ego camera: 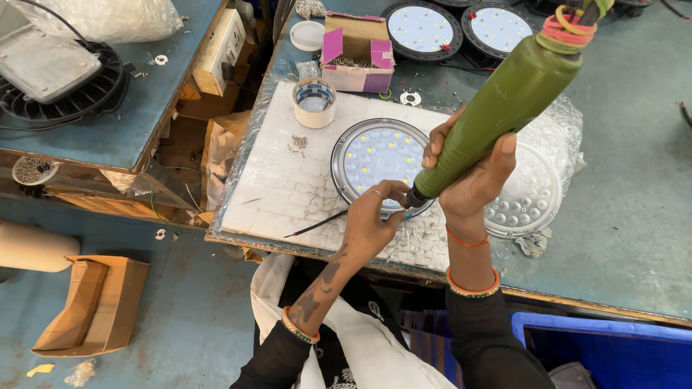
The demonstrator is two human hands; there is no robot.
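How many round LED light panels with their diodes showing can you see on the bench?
3. One lies on the white foam sheet under the green electric screwdriver; two more sit side by side at the bench's far edge. Others may be hidden.

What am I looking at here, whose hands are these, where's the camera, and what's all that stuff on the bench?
One picture, from a camera worn on a person's head, looking down at their own hands. The right hand grips a green powered screwdriver, its tip at the rim of a round LED light panel. The left hand pinches at the tip. The panel lies on a white foam sheet with a tape roll, loose screws and a clear lens cover. A small cardboard box sits behind.
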